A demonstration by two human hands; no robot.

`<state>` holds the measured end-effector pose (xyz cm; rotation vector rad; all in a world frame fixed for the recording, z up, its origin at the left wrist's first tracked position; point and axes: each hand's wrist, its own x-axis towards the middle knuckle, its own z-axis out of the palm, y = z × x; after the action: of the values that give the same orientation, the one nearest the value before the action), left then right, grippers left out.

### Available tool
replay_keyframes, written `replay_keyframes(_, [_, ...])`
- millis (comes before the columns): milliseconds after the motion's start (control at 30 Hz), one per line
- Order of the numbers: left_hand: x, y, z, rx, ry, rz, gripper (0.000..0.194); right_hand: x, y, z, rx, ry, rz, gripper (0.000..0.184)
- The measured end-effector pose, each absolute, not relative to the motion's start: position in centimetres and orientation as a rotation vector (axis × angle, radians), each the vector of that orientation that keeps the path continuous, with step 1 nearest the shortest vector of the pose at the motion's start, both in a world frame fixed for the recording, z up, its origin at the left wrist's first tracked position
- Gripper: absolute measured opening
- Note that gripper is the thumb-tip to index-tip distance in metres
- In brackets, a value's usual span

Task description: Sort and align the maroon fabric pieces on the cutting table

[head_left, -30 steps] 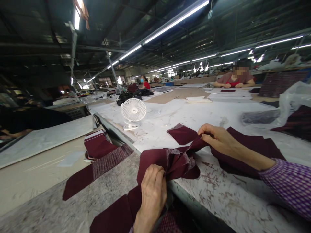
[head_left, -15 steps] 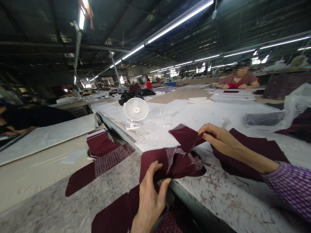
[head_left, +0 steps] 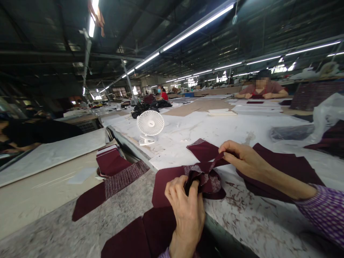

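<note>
From where I stand, both hands are on the same gathered bundle of maroon cloth (head_left: 213, 182), which lies crumpled at the near edge of the white-topped bench (head_left: 185, 125). The left hand (head_left: 186, 211) has its thumb and fingers curled into the folds, pinching them together where the speckled grey parts show. The right hand (head_left: 242, 157), reaching in from a purple checked sleeve (head_left: 322, 211), nips a raised corner between thumb and fingertips. Just beyond the pinched corner lies a maroon piece (head_left: 201, 149) with a speckled tip; I can't tell whether it joins the bundle. Under and beside the right forearm are flat maroon panels (head_left: 287, 165), and farther right of them sits some clear plastic wrapping (head_left: 329, 109). Dark maroon pieces (head_left: 127, 238) lie below and left of the left hand. Farther left of it a long strip (head_left: 91, 200), partly ribbed in grey, lies slantwise beside a small maroon stack (head_left: 111, 161). A white clip fan (head_left: 150, 123) stands ahead of the left hand, and well beyond the right hand a co-worker in a red apron (head_left: 262, 89) leans over the work surface.
</note>
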<state>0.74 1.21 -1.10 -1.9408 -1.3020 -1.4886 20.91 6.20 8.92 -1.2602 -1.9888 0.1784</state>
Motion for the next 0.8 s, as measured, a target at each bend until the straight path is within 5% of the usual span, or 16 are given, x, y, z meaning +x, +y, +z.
replay_keyframes(800, [-0.3,1.3,-1.1,-1.95,-1.18,-1.585,0.018,20.3,5.3,9.8,-0.811,-2.369,0.042,0.019])
